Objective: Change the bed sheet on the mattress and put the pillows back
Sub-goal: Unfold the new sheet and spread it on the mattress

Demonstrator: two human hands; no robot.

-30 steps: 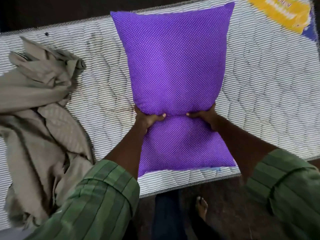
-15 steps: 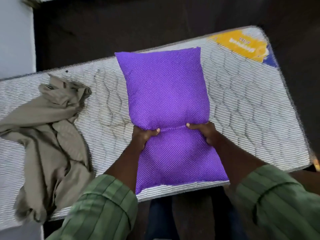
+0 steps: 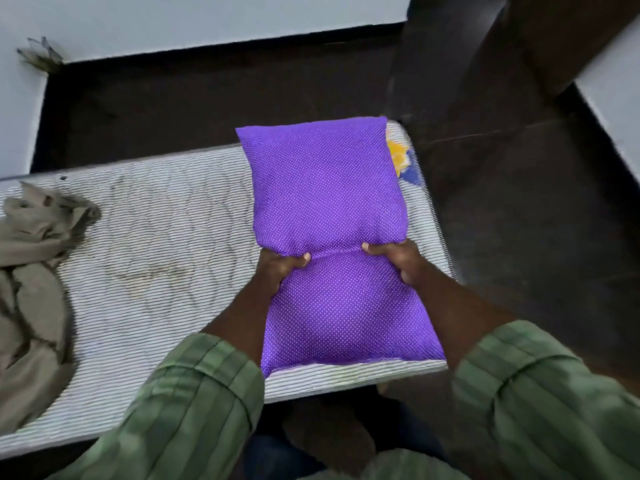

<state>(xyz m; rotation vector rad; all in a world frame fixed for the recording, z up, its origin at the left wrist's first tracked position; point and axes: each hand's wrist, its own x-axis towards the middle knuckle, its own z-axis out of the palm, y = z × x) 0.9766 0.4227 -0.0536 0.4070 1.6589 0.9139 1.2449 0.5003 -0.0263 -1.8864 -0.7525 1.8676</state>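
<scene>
A crumpled beige sheet (image 3: 31, 271) lies bunched on the left part of the bare striped mattress (image 3: 156, 244). To its right, the left hand (image 3: 282, 266) grips the purple dotted pillow (image 3: 329, 216) at its left edge, fingers curled into the fabric. The pillow sits lengthwise across the mattress's right end, pinched in at the middle. The right hand (image 3: 394, 258) grips its right edge the same way. Green striped sleeves (image 3: 194, 403) cover both forearms; dark floor (image 3: 519, 209) lies beyond.

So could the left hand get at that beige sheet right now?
Probably not yet: the left hand grips the purple pillow. The beige sheet lies uncovered on the mattress, well off to its left.
</scene>
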